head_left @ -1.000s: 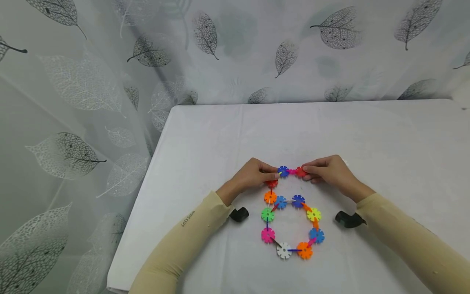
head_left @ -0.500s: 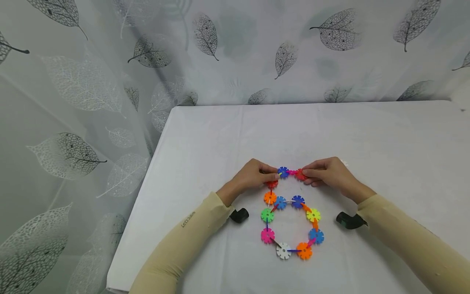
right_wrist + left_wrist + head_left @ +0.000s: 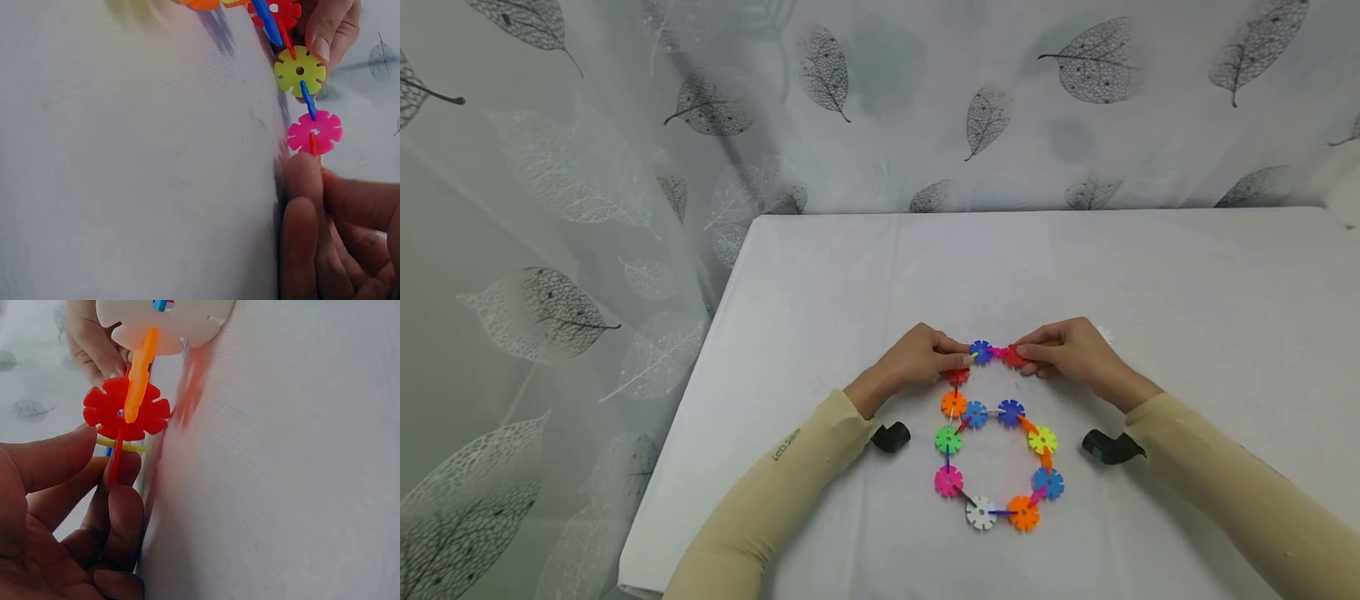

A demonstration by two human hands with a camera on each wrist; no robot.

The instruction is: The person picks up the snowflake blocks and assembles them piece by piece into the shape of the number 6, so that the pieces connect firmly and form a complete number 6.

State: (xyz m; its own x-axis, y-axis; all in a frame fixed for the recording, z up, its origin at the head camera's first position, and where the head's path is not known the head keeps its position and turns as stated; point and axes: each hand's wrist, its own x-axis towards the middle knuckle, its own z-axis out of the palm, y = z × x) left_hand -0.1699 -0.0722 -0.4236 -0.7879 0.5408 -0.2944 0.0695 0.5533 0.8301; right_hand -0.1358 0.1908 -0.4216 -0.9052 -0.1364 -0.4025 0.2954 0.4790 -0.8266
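A chain of notched plastic discs in many colours lies on the white table, its lower part closed into a ring around a green disc [image 3: 948,439], a white disc [image 3: 981,512] and others. From the ring a side strand runs up through an orange disc [image 3: 954,404] and a red disc [image 3: 125,406]. My left hand [image 3: 921,358] pinches a yellow disc [image 3: 300,72] between thumb and fingers, beside a blue disc [image 3: 981,352]. My right hand [image 3: 1071,354] pinches the red end disc [image 3: 1014,357], seen edge-on and mostly covered by fingers in the right wrist view. A pink disc [image 3: 315,132] joins it to the blue one.
Behind the right hand, a small white piece [image 3: 1105,334] lies partly hidden on the table. Black wrist cameras [image 3: 891,437] show below both sleeves. A leaf-patterned curtain [image 3: 880,108] hangs along the table's far edge [image 3: 1037,212] and left side.
The head view has shifted very slightly. Both hands keep their hold on the same discs, and the chain lies as before.
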